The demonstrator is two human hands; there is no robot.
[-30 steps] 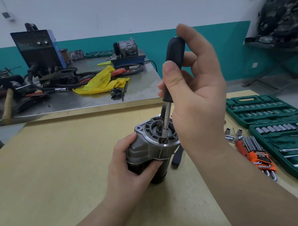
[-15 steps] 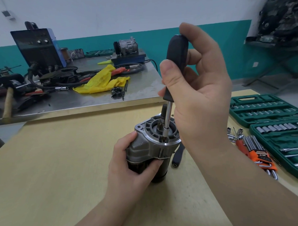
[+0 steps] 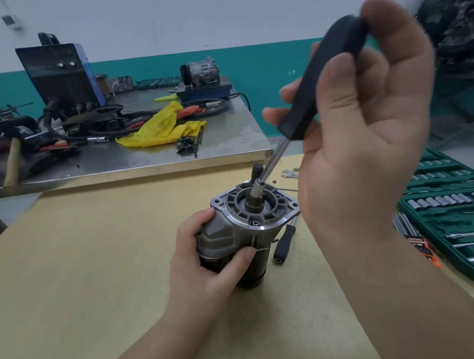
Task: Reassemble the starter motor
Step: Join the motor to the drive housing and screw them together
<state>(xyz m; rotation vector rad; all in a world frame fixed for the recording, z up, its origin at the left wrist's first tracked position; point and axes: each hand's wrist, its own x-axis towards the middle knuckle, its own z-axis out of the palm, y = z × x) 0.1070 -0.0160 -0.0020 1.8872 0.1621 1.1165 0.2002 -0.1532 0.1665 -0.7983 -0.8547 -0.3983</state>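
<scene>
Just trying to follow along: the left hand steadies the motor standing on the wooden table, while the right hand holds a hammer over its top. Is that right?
Not quite. The head view shows the right hand holding a screwdriver, not a hammer. The rest is right: the left hand steadies the motor standing on the wooden table.

Starter motor (image 3: 246,230) stood upright near centre of desk (image 3: 98,253), left hand (image 3: 206,256) on its left side. Spare screwdriver (image 3: 283,245) lay just right of it. Socket set (image 3: 449,210) sat at right edge; metal bench (image 3: 148,156) stood behind.
</scene>
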